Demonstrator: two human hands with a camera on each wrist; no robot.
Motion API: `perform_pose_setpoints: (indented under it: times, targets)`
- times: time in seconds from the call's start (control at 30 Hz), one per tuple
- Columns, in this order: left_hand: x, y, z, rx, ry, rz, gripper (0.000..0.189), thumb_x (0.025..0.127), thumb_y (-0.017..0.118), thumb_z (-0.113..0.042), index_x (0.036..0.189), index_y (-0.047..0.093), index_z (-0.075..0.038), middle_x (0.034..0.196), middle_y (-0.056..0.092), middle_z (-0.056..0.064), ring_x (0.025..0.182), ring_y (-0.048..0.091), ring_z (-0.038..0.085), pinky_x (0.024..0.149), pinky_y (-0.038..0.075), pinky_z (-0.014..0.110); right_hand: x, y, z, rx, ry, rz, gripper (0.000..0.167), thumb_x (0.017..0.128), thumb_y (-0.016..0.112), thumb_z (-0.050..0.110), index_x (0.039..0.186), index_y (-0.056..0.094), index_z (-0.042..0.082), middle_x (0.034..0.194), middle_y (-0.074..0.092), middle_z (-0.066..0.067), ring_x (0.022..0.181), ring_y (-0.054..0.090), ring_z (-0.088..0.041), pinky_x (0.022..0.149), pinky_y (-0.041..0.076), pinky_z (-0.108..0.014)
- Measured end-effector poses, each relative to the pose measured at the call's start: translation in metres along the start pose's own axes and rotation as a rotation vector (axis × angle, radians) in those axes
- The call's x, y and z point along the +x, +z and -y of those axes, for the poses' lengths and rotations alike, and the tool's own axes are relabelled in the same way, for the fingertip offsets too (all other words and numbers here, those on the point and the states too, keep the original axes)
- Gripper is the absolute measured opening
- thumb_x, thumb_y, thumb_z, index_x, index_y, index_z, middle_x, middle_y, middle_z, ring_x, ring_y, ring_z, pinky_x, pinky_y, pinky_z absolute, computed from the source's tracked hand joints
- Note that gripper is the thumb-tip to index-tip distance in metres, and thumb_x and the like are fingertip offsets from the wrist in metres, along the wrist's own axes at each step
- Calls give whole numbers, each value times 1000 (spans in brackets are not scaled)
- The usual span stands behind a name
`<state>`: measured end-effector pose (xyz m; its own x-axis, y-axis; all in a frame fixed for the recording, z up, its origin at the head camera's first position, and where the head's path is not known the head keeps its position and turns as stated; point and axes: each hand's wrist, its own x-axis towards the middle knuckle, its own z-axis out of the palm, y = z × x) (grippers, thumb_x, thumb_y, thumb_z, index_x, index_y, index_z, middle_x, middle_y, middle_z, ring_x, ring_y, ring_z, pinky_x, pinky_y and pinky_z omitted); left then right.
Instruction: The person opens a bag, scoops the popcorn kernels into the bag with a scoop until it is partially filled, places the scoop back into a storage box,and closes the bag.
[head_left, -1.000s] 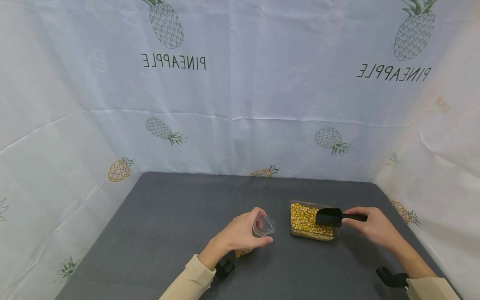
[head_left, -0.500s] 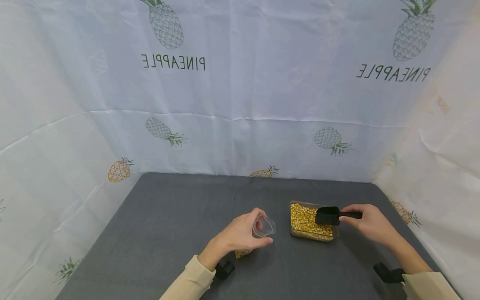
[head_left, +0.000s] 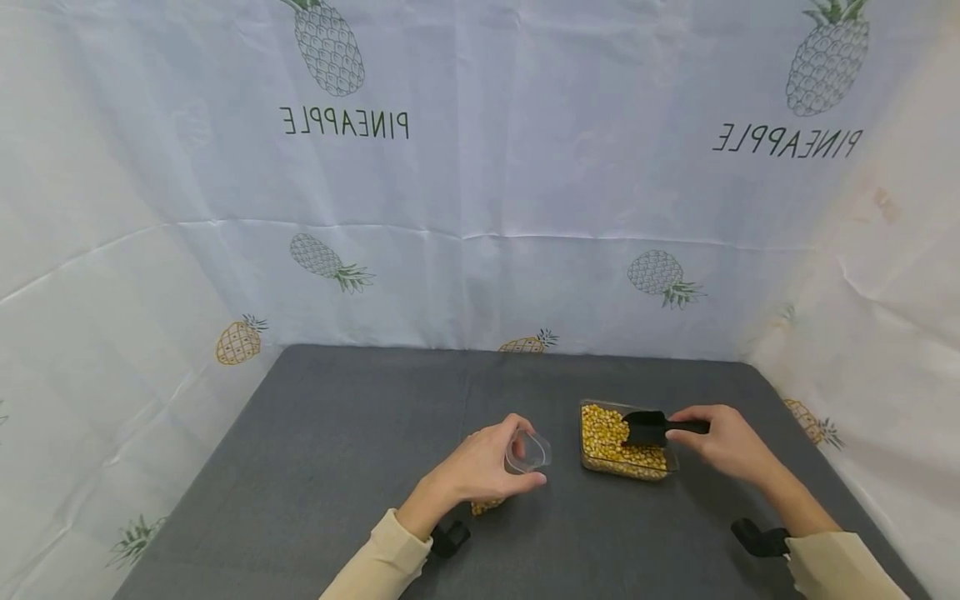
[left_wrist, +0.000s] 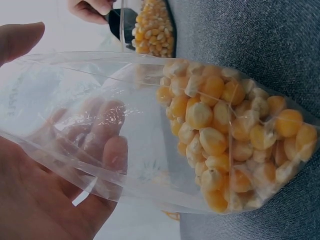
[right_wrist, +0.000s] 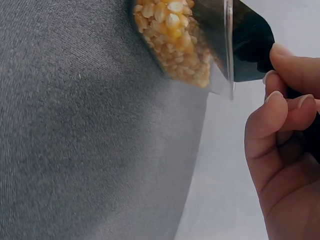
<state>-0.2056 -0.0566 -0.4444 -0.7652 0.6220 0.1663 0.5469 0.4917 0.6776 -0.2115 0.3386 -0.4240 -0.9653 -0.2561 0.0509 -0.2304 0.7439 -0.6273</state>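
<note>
My left hand [head_left: 483, 462] holds a clear plastic bag [left_wrist: 150, 150] by its mouth, thumb and fingers spread around the opening. Corn kernels [left_wrist: 212, 135] fill the bag's bottom, which rests on the table in the left wrist view. To the right stands a clear rectangular container [right_wrist: 227, 55] holding more yellow corn kernels [head_left: 606, 432]. My right hand [head_left: 723, 442] pinches the handle of a black scoop [head_left: 643, 428] between thumb and fingers. The scoop's blade dips into the kernels at the container's right side, its front edge partly covered by them.
A dark grey cloth-covered table [head_left: 360, 433] lies beneath everything. White curtains [head_left: 480, 167] printed with pineapples enclose the back and both sides. Black wrist straps with mounts [head_left: 759, 537] sit on both forearms.
My right hand has moved left with the scoop, pushing its blade farther into the kernels in the container. The left hand and the bag have stayed in place.
</note>
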Motion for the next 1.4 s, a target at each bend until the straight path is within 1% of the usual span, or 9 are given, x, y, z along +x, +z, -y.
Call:
perform_pose_setpoints:
  times: [0.5, 0.73, 0.87, 1.0, 1.1, 1.13, 1.23, 1.33, 1.4]
  targets:
    - [1, 1, 2, 15, 15, -18, 55, 89, 74, -46, 131, 54, -16, 94, 56, -13, 73, 54, -1, 67, 47, 21, 9, 19, -1, 27, -6, -3, 38, 98, 70, 27, 122, 69, -2, 125, 62, -29, 53, 58, -20, 52, 48, -33]
    - [1, 1, 2, 14, 14, -19, 54, 89, 74, -46, 130, 54, -17, 94, 56, -14, 73, 54, 0, 67, 46, 21, 14, 25, -6, 77, 29, -6, 39, 96, 72, 29, 122, 70, 0, 111, 69, -22, 44, 48, -17, 46, 45, -35]
    - [0, 1, 1, 16, 10, -15, 55, 90, 73, -47, 131, 54, -17, 94, 56, -13, 74, 54, 0, 67, 46, 21, 16, 30, -9, 103, 49, -16, 40, 95, 73, 31, 122, 71, 1, 115, 67, -25, 42, 42, -13, 43, 42, -35]
    - [1, 1, 1, 12, 12, -13, 55, 90, 73, -47, 131, 54, -16, 95, 57, -12, 75, 54, -1, 67, 47, 21, 17, 33, -15, 110, 58, -32, 42, 94, 75, 33, 122, 72, 2, 129, 61, -31, 41, 32, -9, 43, 39, -34]
    - [1, 2, 2, 8, 13, -13, 55, 90, 74, -46, 131, 54, -16, 95, 57, -12, 75, 54, -1, 67, 47, 21, 16, 34, -17, 122, 60, -36, 43, 94, 75, 33, 123, 72, 2, 128, 61, -30, 41, 30, -9, 43, 39, -34]
    - [1, 2, 2, 6, 13, -12, 54, 90, 73, -46, 131, 54, -16, 95, 57, -12, 75, 54, -1, 67, 47, 21, 16, 34, -18, 130, 62, -34, 43, 94, 74, 33, 124, 71, 2, 125, 63, -28, 41, 30, -10, 43, 39, -34]
    - [1, 2, 2, 5, 11, -8, 54, 90, 73, -46, 131, 53, -16, 95, 56, -12, 74, 54, -1, 68, 47, 21, 14, 33, -19, 175, 84, -13, 46, 94, 74, 33, 127, 69, 0, 92, 69, -19, 40, 34, -11, 41, 39, -35]
    - [1, 2, 2, 4, 8, -9, 54, 90, 73, -46, 131, 53, -16, 95, 56, -12, 74, 54, 0, 67, 47, 21, 12, 31, -19, 206, 94, 5, 49, 95, 74, 32, 129, 67, -2, 59, 56, -6, 40, 34, -11, 41, 38, -34]
    - [1, 2, 2, 3, 7, -10, 53, 90, 73, -46, 131, 53, -17, 95, 56, -13, 74, 54, -1, 68, 47, 21, 11, 29, -19, 213, 89, 8, 50, 95, 73, 32, 129, 66, -3, 52, 49, -2, 41, 35, -11, 41, 37, -33]
